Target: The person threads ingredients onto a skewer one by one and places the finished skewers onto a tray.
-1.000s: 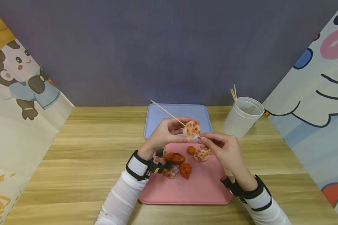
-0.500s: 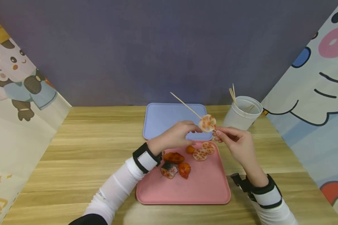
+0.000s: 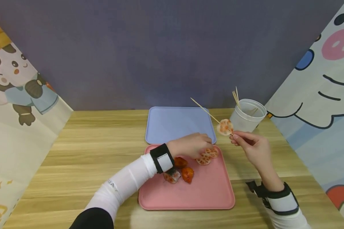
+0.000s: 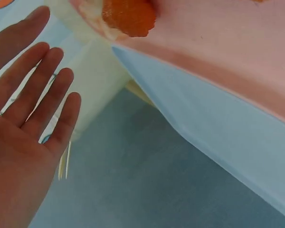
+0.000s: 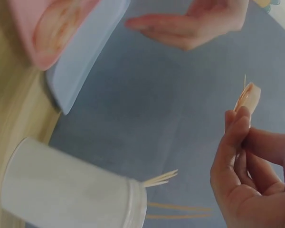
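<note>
My right hand (image 3: 253, 148) pinches a bamboo skewer (image 3: 203, 109) near one end, to the right of the trays. A lotus root slice (image 3: 225, 127) is threaded on it close to the fingertips; in the right wrist view the slice (image 5: 249, 97) shows edge-on. My left hand (image 3: 192, 145) hovers over the far part of the pink tray (image 3: 200, 194), its fingertips overlapping two more lotus root slices (image 3: 204, 160) in the head view. The left wrist view shows that hand (image 4: 26, 109) with fingers extended and nothing held.
On the pink tray lie a fish piece (image 3: 172, 176), an orange-red chunk (image 3: 187, 174) and a browned piece (image 3: 180, 162) partly behind the left wrist. A blue tray (image 3: 177, 122) adjoins behind. A white tub (image 3: 245, 121) with several skewers stands at right.
The left hand has released the lotus root slice and moved over the slices on the pink tray. The right hand has carried the skewer with its slice rightward.
</note>
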A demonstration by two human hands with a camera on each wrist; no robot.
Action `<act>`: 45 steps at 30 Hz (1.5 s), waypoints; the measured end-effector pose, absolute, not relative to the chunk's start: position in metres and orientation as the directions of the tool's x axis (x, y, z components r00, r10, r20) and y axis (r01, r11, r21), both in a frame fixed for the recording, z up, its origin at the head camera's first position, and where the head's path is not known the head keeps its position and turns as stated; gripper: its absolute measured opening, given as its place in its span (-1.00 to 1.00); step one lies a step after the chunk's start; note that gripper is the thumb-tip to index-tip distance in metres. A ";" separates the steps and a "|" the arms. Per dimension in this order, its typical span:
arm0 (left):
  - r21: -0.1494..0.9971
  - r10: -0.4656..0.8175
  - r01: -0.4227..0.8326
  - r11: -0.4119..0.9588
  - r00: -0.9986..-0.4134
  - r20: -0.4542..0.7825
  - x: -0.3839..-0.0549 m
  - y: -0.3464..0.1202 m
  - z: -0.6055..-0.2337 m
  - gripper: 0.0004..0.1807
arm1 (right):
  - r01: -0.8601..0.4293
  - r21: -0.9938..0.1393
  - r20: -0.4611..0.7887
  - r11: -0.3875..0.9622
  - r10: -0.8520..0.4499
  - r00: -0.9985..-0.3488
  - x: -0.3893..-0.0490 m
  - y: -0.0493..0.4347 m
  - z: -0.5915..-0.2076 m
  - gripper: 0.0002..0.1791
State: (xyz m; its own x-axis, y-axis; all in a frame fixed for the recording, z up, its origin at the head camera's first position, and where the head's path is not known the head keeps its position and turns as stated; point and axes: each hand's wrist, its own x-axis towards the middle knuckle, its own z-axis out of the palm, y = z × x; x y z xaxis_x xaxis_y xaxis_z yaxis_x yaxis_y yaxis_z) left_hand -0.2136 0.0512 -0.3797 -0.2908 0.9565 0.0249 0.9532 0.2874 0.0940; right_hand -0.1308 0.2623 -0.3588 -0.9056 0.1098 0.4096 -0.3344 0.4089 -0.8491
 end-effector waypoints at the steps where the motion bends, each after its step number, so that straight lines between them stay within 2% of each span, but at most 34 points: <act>1: 0.070 0.958 0.956 0.284 -0.285 0.006 -0.213 0.053 -0.380 -0.58 | -0.329 -0.845 0.409 0.422 0.114 -0.905 -0.130 0.265 -0.360 -0.78; 6: -0.040 0.957 0.961 0.275 -0.277 -0.086 -0.211 0.057 -0.384 -0.56 | -0.276 -0.833 0.390 0.480 0.155 -0.908 -0.126 0.275 -0.362 -0.76; 10: -0.088 0.948 0.956 0.280 -0.290 -0.135 -0.211 0.060 -0.391 -0.51 | -0.237 -0.833 0.368 0.499 0.181 -0.912 -0.124 0.281 -0.364 -0.74; 18: -0.133 0.952 0.958 0.252 -0.270 -0.144 -0.210 0.066 -0.404 -0.48 | -0.225 -0.823 0.371 0.522 0.194 -0.908 -0.120 0.288 -0.364 -0.74; 23: -0.134 0.950 0.958 0.253 -0.272 -0.152 -0.206 0.068 -0.405 -0.50 | -0.226 -0.825 0.373 0.519 0.198 -0.907 -0.120 0.290 -0.364 -0.74; 31: -0.136 0.962 0.965 0.226 -0.243 -0.124 -0.203 0.066 -0.405 -0.69 | -0.217 -0.812 0.369 0.542 0.189 -0.910 -0.120 0.289 -0.365 -0.74; 45: -0.081 0.966 0.971 0.225 -0.234 -0.115 -0.205 0.066 -0.410 -0.66 | -0.220 -0.818 0.368 0.531 0.189 -0.911 -0.122 0.287 -0.366 -0.74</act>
State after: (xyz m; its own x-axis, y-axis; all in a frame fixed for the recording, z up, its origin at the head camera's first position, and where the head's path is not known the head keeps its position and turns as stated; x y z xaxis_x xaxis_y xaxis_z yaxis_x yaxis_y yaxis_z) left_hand -0.2051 0.0663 -0.4096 -0.2337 0.9655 -0.1146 0.9709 0.2253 -0.0815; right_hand -0.1222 0.2869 -0.3657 -0.9107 0.1888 0.3675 -0.2203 0.5306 -0.8185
